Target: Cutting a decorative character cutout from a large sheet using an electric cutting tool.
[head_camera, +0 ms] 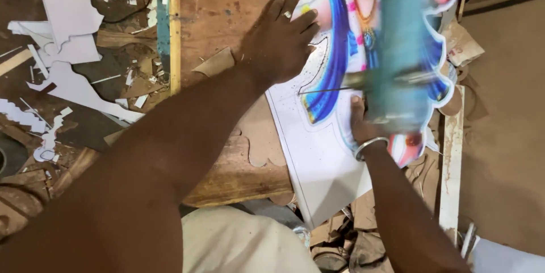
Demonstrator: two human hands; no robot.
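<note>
My left hand (281, 37) lies flat with fingers spread on the upper left part of a white board (318, 153) that bears a colourful printed figure in blue, pink and yellow (335, 63). My right hand (360, 125), with a metal bangle at the wrist, presses the board's lower part just beside a blurred teal machine arm (400, 46) that stands over the print. A thin blade or wire (323, 90) reaches out from the machine across the print. The board rests on a worn wooden table (216, 17).
White offcuts (68, 74) and wood scraps litter the dark floor at the left. A thin brown cut-out piece (216, 63) lies on the table near my left wrist. A white plank (451, 159) stands at the right, with bare brown ground beyond it.
</note>
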